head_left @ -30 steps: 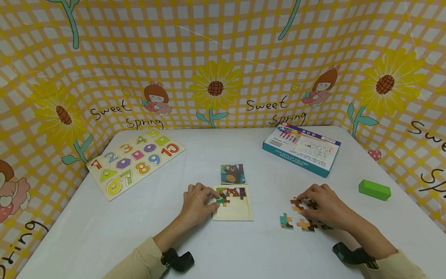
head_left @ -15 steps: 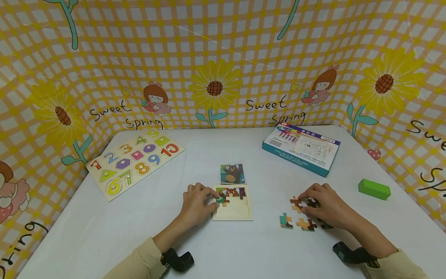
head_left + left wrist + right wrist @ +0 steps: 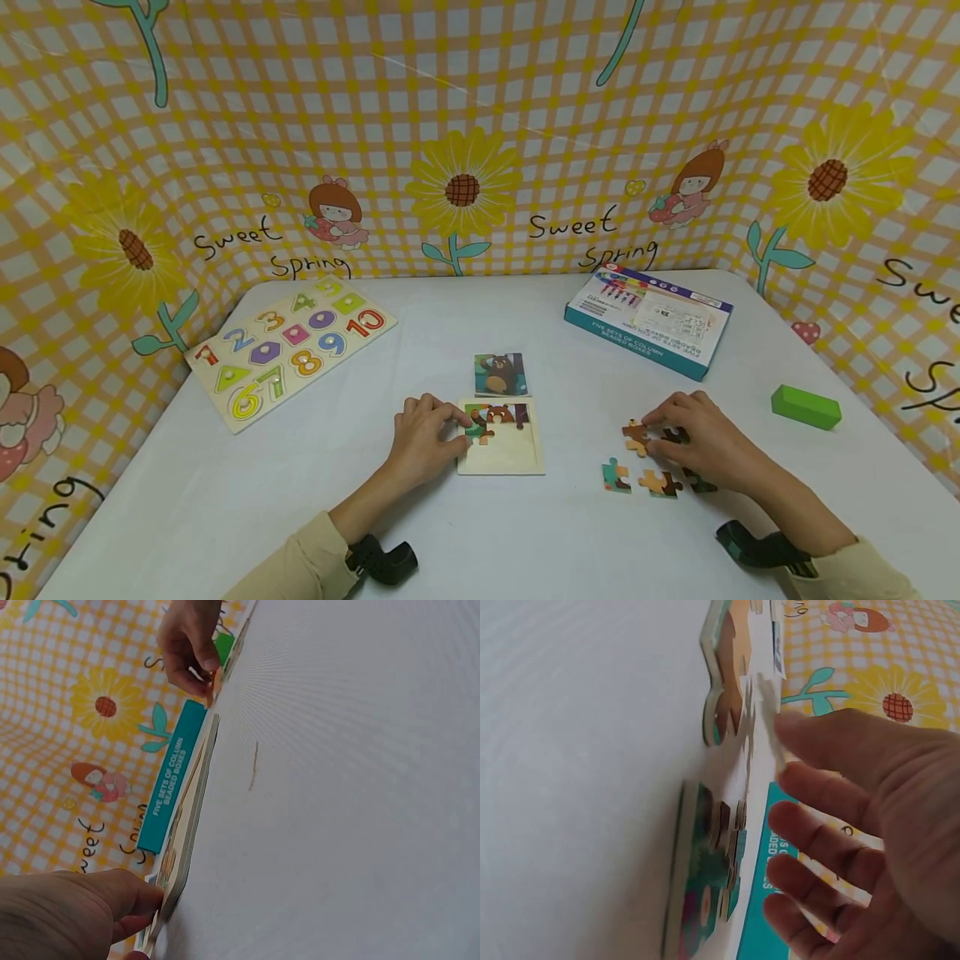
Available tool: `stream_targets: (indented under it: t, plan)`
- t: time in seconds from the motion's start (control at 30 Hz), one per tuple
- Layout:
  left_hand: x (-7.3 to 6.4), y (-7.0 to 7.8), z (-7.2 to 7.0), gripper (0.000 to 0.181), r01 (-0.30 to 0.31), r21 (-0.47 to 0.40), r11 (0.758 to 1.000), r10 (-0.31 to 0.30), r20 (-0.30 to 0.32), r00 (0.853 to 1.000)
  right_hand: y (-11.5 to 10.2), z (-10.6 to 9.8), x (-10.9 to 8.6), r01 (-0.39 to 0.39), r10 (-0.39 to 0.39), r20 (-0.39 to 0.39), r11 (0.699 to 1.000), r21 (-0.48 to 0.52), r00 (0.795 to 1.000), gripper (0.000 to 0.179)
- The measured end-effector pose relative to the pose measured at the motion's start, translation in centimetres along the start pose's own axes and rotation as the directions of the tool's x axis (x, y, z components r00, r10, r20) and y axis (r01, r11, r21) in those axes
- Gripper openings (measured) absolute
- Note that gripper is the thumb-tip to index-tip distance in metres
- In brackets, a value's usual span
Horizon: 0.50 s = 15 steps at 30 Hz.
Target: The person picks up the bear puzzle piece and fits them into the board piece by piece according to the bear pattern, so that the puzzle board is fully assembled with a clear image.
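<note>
While the left grip [image 3: 426, 437] narrowly pinches the tray [image 3: 504, 458] and the right grip [image 3: 701, 437], right of the tray, narrowly pinches a piece [image 3: 635, 437], slackness could drop it.

A passage over the tabletop [image 3: 573, 429] opens between the tray [image 3: 510, 458] at the left fingers [image 3: 448, 412] and the puzzle pieces [image 3: 662, 484] crowding, apparently partly hidden, around the right fingers [image 3: 666, 410].
</note>
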State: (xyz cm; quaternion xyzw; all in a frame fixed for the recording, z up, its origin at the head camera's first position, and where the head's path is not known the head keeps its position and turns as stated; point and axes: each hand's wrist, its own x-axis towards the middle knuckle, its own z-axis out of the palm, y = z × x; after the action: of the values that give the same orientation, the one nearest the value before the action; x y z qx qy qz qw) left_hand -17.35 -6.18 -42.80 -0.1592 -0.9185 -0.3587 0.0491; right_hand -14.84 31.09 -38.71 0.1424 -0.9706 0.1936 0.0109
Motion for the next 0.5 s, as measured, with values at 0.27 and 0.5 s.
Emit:
stream_targets:
  t: [0.27,0.5]
  plan:
    - [0.0,0.0,0.0,0.011,-0.005,-0.004,1.000,0.005,-0.003,1.000,-1.9,0.1,0.4,0.049,-0.049,-0.058,0.999,-0.003,0.997,0.025]
    - [0.0,0.0,0.1,0.012,-0.007,-0.009,1.000,0.007,-0.005,1.000,-4.2,0.8,1.5,0.099,-0.097,-0.086,0.995,0.027,0.992,0.026]
